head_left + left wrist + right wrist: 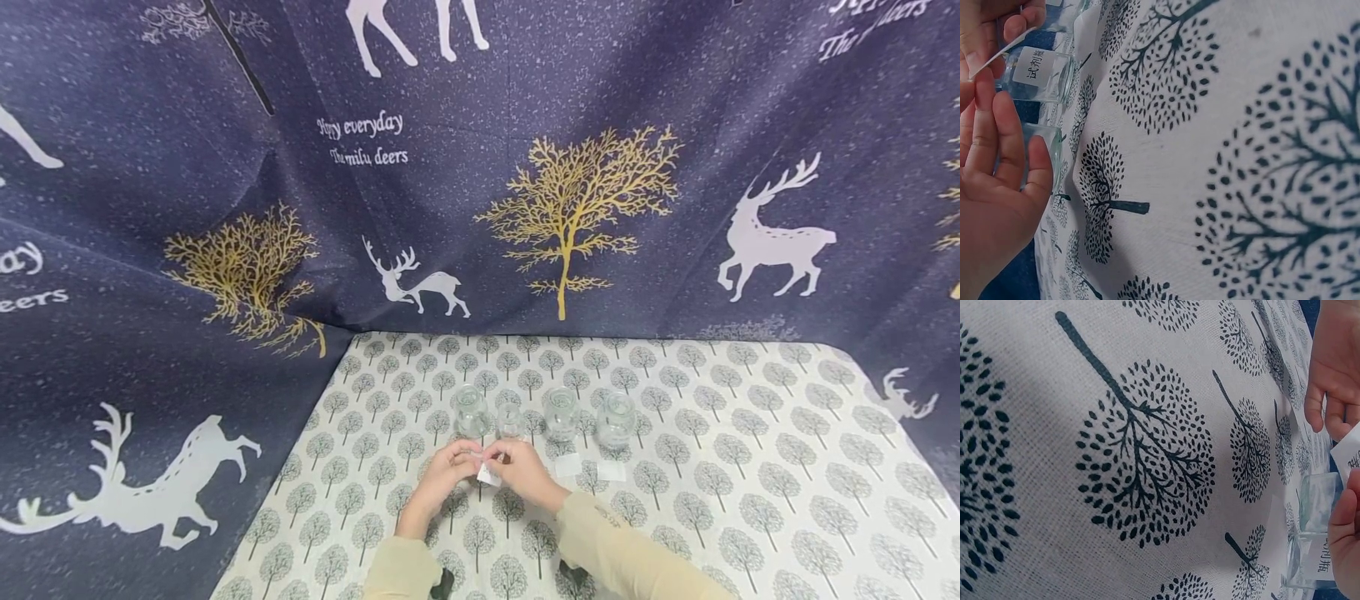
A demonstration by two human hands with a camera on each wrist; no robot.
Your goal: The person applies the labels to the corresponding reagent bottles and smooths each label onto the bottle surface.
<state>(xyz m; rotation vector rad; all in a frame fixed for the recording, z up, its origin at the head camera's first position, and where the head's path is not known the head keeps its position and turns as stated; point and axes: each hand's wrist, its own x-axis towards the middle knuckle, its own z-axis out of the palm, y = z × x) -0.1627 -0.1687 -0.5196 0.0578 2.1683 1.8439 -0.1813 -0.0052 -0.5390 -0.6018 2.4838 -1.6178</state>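
Both hands meet over the table, in front of a row of clear glass jars. Fingertips of the left hand (444,477) (1000,194) (1342,369) pinch a small white paper label (489,475) (1002,52) (1350,453) from one side. From the other side the right hand (522,475) (1000,25) (1345,540) pinches the same label, which has dark print on it. Just beyond the hands stands a small glass jar (511,421) bearing a white label. In the left wrist view a labelled jar's sticker (1035,66) shows Chinese characters. Fingers partly cover the held label.
To the left of the small jar is a larger glass jar (470,408); two more, a middle jar (561,414) and a right-hand jar (616,422), stand to its right. Before them lie two white paper slips, one left (567,465) and one right (612,472), on the tree-print tablecloth (720,517).
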